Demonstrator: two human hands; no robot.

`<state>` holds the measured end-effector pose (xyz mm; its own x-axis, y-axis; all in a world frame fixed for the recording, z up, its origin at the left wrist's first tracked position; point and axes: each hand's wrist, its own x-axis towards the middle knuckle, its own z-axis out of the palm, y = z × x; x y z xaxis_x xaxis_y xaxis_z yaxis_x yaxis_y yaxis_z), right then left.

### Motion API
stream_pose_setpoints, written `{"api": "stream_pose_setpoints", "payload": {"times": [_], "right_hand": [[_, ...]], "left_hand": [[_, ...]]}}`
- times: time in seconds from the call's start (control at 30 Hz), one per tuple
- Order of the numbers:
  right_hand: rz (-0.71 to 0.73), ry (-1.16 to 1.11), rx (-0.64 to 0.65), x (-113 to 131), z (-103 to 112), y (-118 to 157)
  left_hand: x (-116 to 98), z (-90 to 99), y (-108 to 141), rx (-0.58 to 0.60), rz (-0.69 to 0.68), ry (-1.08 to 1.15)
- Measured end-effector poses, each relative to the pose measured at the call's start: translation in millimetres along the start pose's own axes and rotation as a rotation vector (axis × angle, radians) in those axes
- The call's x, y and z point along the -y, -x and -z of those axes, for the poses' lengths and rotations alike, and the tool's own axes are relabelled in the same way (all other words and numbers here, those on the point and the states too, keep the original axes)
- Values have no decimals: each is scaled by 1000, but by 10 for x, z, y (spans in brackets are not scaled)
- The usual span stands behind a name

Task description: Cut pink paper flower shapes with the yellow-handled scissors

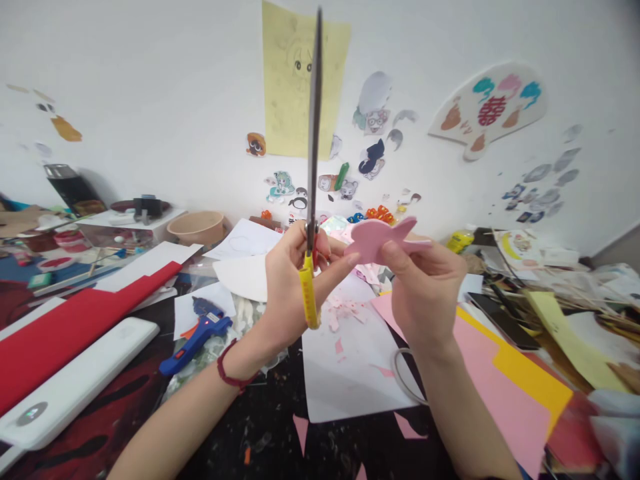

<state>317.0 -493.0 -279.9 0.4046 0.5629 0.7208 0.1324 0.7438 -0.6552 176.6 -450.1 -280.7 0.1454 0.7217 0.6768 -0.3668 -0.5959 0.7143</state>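
Observation:
My left hand [293, 287] is closed around scissors [312, 147] with red and yellow handles; the blades point straight up and look closed. Its outstretched finger reaches the left edge of a pink cut-out [373, 239] with rounded lobes. On the right, my right hand [425, 280] pinches that cut-out between thumb and fingers. Both hands are raised over a white sheet [350, 380] strewn with small pink scraps [345, 310]. Pink foam sheet [500, 393] lies under my right forearm, on top of a yellow sheet [535, 380].
A blue glue gun [200, 337], a white device [80, 380] and a red strip [90, 320] lie at the left. Behind them stand a beige bowl [197, 227] and a dark flask [73, 189]. A phone [503, 321] and thin sticks are at the right. Stickers cover the wall.

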Motion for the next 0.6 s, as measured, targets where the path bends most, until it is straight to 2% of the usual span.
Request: {"api": "stream_pose_setpoints", "payload": {"times": [0.17,0.3,0.43,0.53,0.6], "right_hand": [[157,-19,2,-73,23,5],[295,53,19,-126,64,-24],[480,119,90,-127,88,-45],[490,136,52,-111,92,-36],[411,128,3,-81,93,-25]], "left_hand": [[26,12,-10,39,-85,-37],[62,8,-19,48,-148,-50],[80,17,-17,82,-136,-50],[92,45,-35,98,-136,-57],[96,71,-65,76,-144,-50]]}}
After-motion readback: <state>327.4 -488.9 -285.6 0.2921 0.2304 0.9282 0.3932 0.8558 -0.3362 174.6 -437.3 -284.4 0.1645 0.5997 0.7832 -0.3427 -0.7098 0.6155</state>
